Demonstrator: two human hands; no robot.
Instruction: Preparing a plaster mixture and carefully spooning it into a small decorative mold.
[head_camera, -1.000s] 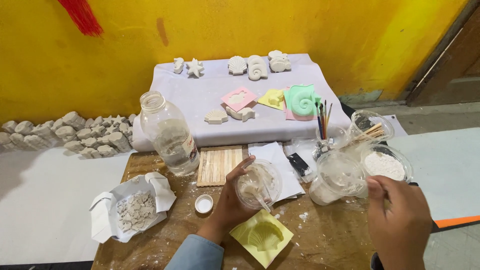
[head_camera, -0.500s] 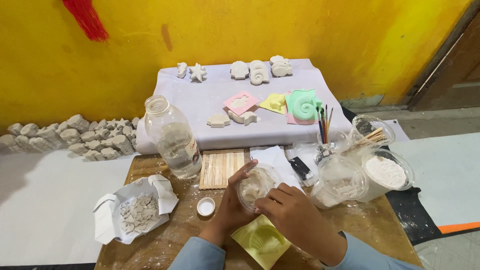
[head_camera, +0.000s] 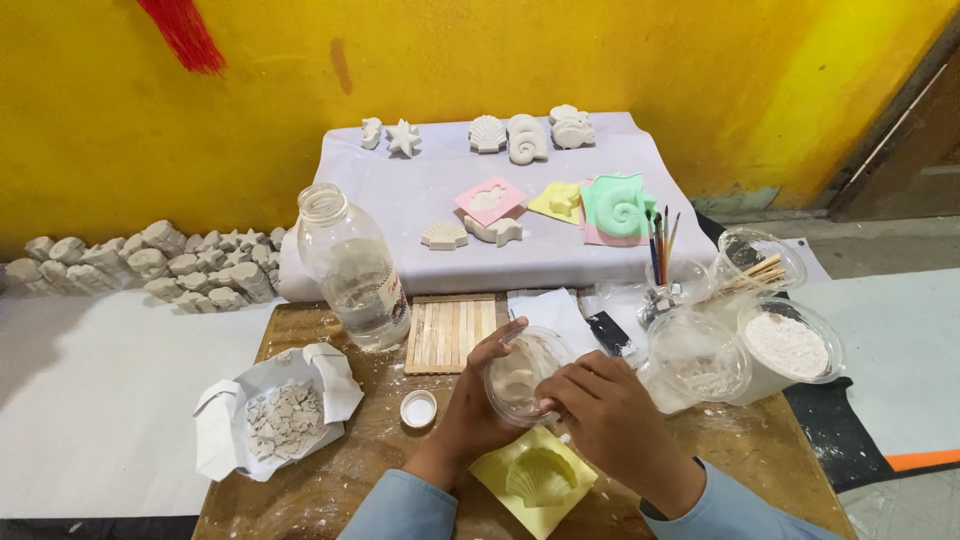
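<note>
Head view: two hands (head_camera: 470, 410) (head_camera: 610, 420) hold one clear cup (head_camera: 525, 375) above one yellow shell mould (head_camera: 535, 478).

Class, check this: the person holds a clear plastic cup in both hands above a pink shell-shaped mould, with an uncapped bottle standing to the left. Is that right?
Not quite. The head view shows the shell-shaped mould is yellow, not pink. The rest stands: the left hand and right hand hold the clear plastic cup above it, and the uncapped bottle stands to the left.

Cup (head_camera: 525, 375) above mould (head_camera: 535, 478); bottle (head_camera: 352, 267) left.
</note>
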